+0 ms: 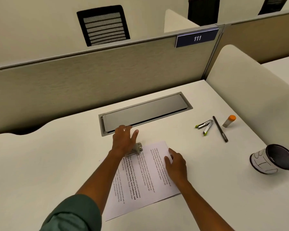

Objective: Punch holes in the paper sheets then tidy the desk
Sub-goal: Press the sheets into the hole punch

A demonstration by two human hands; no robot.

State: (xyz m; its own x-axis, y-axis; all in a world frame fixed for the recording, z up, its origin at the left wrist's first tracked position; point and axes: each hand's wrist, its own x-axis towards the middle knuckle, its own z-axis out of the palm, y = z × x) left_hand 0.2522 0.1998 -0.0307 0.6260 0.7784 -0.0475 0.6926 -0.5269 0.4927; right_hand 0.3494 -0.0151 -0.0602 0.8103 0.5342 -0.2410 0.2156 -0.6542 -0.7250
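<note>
A: Where are the paper sheets?
B: The printed paper sheets (145, 179) lie on the white worktop (40, 164) at lower centre of the frame, their upper left edge slid into the hole punch (135, 150).
A: And the left hand?
B: The left hand (123, 140) presses down on the hole punch, fingers straight and spread, curled round nothing.
A: The right hand?
B: The right hand (175, 162) lies flat on the right part of the sheets, fingers relaxed, pinning them to the worktop.
A: What else shows?
B: At right of centre, an open stapler (204, 125), a black pen (220, 128) and an orange-capped glue stick (229, 121). A mesh pen cup (272, 159) lies tipped on its side at the right edge. A grey cable hatch (145, 111) sits above the hands.
</note>
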